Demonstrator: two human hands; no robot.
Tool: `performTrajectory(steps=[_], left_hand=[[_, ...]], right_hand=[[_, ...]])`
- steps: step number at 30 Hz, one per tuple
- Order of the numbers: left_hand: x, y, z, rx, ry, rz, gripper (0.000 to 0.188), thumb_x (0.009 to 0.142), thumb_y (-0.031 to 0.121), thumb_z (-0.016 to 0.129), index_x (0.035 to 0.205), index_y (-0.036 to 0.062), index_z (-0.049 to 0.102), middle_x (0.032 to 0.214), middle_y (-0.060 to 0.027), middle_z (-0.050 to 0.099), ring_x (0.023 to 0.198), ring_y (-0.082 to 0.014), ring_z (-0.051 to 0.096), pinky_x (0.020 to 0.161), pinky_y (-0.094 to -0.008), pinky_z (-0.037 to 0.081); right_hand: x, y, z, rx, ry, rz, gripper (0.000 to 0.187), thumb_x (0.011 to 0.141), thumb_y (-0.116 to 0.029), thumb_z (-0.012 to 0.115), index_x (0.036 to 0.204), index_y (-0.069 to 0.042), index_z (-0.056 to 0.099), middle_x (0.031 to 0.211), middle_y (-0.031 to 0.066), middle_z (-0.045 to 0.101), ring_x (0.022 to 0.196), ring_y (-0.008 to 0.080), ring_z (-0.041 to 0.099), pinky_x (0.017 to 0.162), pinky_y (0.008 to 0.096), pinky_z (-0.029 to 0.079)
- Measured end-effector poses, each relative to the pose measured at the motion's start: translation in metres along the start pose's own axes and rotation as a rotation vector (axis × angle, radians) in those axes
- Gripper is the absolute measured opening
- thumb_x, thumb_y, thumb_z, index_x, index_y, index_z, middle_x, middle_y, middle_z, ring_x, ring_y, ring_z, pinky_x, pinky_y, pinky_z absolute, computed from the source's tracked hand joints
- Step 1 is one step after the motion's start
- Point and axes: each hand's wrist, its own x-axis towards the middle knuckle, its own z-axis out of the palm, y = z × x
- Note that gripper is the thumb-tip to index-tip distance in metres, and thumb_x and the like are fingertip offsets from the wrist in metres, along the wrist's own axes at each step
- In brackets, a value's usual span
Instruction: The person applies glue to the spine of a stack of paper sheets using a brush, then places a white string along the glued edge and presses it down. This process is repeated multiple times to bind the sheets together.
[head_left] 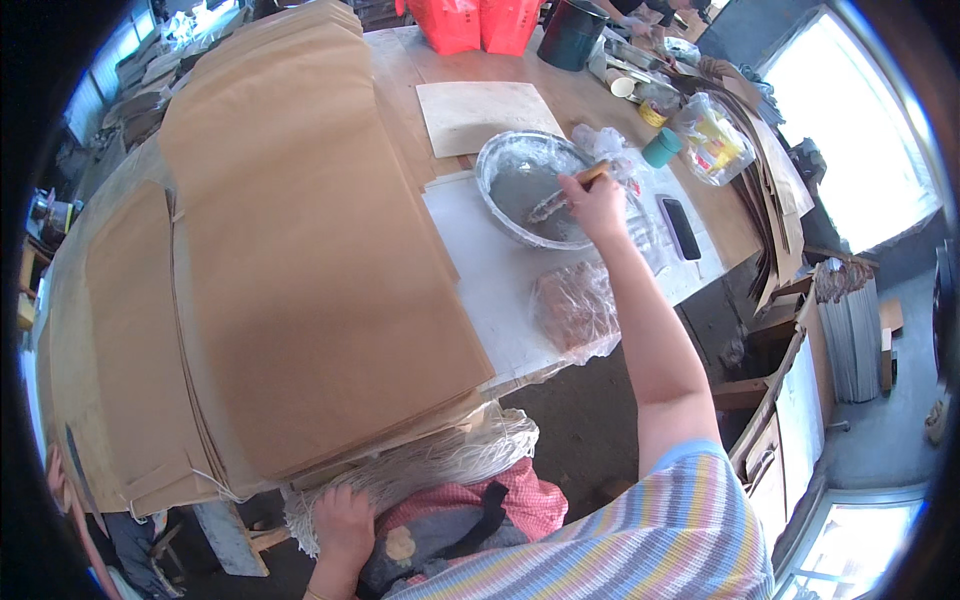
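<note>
My right hand (597,207) is closed round the wooden handle of a brush (545,208), its paste-coated end dipping into a round metal basin (486,200). Grey paste (525,185) fills the basin's bottom. At the lower left my left hand (343,525) rests with its fingers laid on a bundle of white cords (440,460), by the table's near edge. Beside the basin, on my left, lies a large stack of brown paper sheets (300,260). A clear plastic bag with something reddish-brown inside (578,310) lies just nearer than the basin.
A pale board (488,112) lies behind the basin. To its right are a phone (680,228), a green-lidded jar (662,148) and a plastic packet (715,140). Red bags (450,25) and a dark bucket (572,35) stand at the back. Another person (645,15) is partly visible there.
</note>
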Motion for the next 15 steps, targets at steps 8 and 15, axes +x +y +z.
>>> performTrajectory(steps=[8,15], left_hand=[[-0.043,-0.034,0.046,-0.126,-0.071,-0.098,0.010,0.073,0.011,0.057,0.081,0.0052,0.060,0.083,-0.0114,0.058,0.080,-0.0318,0.056,0.067,-0.0437,0.046],[-0.045,-0.012,-0.004,-0.110,0.185,-0.061,0.014,0.075,0.007,0.058,0.088,0.0039,0.063,0.072,-0.0108,0.055,0.070,-0.0296,0.056,0.061,-0.0408,0.046]], right_hand=[[-0.007,-0.025,-0.040,0.124,-0.151,0.214,0.043,0.083,-0.037,0.067,0.079,0.006,0.064,0.061,0.0135,0.065,0.059,0.0237,0.067,0.059,0.0354,0.052],[-0.029,-0.090,-0.072,0.081,0.005,0.009,0.041,0.089,-0.037,0.061,0.077,0.003,0.060,0.068,0.0132,0.063,0.064,0.0215,0.060,0.059,0.0360,0.045]])
